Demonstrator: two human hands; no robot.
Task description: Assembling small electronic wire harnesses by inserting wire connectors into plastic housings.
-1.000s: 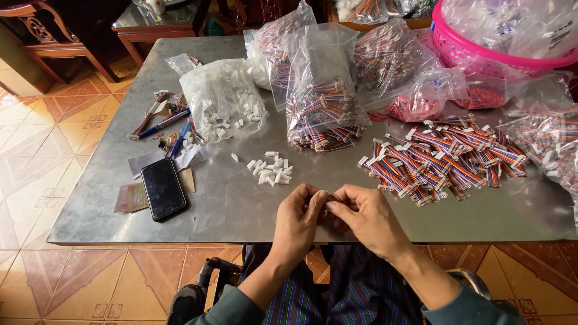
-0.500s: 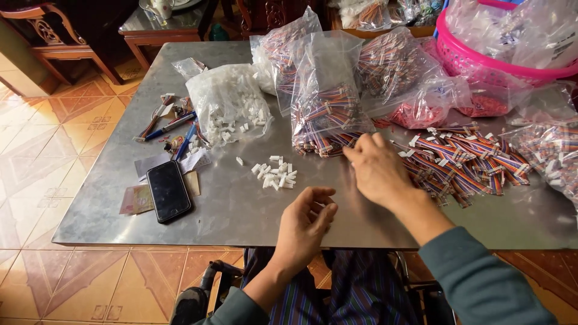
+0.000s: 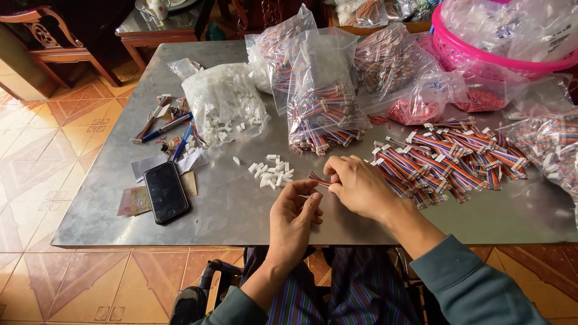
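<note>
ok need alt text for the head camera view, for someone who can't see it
The right hand holds a short multicoloured ribbon cable over a metal table, the left hand beside it. Small white connectors lie just ahead, a cable pile to the right.

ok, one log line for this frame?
right hand: holds ribbon cable | left hand: empty, beside cable | white connectors: loose pile | table

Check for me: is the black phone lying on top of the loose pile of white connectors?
No, the black phone lies apart at the table's left, beside a banknote, well clear of the white connectors.
</note>
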